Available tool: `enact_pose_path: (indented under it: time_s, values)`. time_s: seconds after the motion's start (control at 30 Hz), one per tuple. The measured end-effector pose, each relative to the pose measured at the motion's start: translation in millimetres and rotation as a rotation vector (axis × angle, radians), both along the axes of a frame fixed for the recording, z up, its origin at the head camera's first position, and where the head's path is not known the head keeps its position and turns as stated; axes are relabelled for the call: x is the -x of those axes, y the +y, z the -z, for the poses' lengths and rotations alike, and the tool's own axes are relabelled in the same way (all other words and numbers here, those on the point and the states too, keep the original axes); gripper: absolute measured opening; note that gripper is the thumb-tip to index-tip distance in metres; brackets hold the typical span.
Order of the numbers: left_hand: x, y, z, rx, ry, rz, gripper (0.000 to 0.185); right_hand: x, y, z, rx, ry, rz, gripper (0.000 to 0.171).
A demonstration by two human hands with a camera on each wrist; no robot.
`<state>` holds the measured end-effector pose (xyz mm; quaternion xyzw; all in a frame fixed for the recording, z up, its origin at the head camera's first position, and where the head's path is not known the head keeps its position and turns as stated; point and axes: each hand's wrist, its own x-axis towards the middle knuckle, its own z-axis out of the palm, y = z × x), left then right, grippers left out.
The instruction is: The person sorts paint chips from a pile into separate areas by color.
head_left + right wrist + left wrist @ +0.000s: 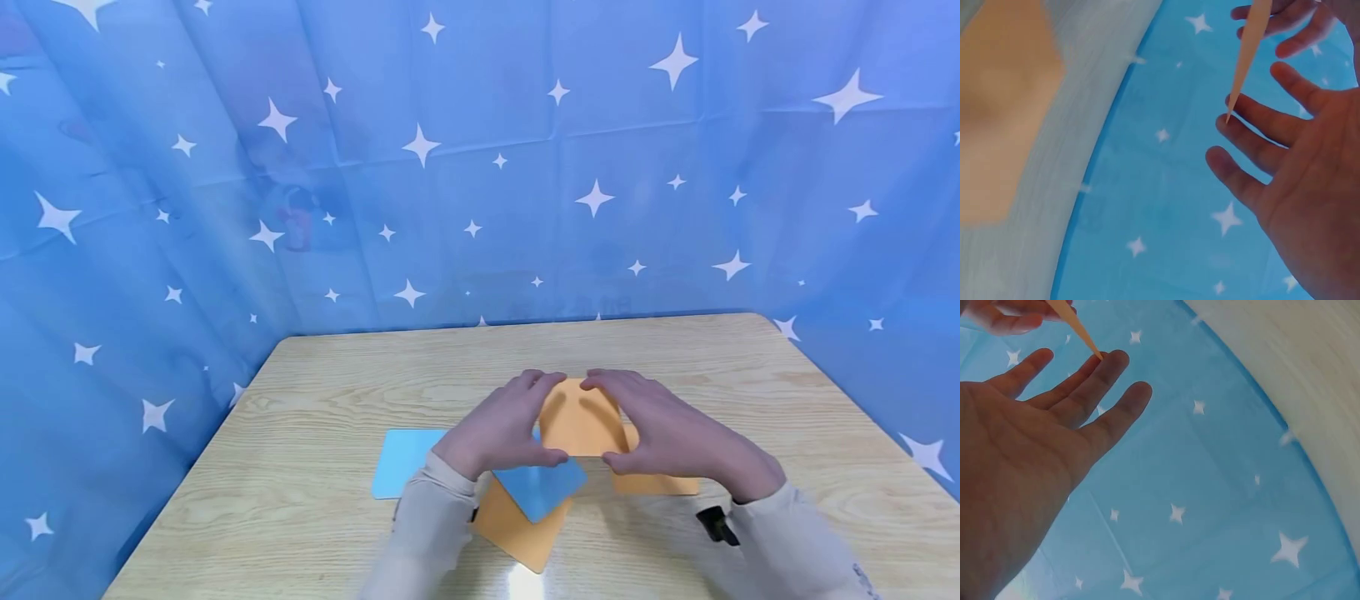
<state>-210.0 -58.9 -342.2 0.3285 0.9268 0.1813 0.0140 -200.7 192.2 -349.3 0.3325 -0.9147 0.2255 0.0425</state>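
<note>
In the head view an orange card spans the space between my two hands. My left hand holds its left side, with fingers at the far corner and thumb by the near one. Opposite, my right hand holds the right side in the same way. Both wrist views show this card edge-on, as a thin orange strip and a narrow wedge, its tip touching the fingertips. Neither thumb of the nearer hands shows there. Below lies a blue card, overlapping an orange card.
Another blue card lies left, partly behind the left forearm. One more orange card is under the right hand. The wooden table ends at a blue curtain with white stars, behind and at both sides.
</note>
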Motion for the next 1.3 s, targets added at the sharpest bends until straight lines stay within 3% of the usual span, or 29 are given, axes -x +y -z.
enact_pose_path:
  time_s: [0.37,0.63,0.8,1.03,1.3]
  values:
    - [7.2,70,21.5,0.134,0.065,0.051,0.092,-14.4,56,18.6,-0.017,-0.051,0.064,0.077]
    - [9.0,103,38.8,0.203,0.078,0.046,0.092,-16.6,81,32.3,-0.040,-0.010,0.088,0.079]
    - [5.6,117,47.2,0.241,0.087,0.038,0.091,-15.2,91,42.5,-0.058,-0.027,0.088,0.081]
    - [-0.3,124,57.0,0.327,0.067,0.028,0.092,-13.2,97,58.4,-0.053,-0.153,0.038,0.077]
    - [-2.2,129,59.1,0.379,0.032,0.009,0.087,-11.3,98,61.3,-0.082,-0.203,0.031,0.069]
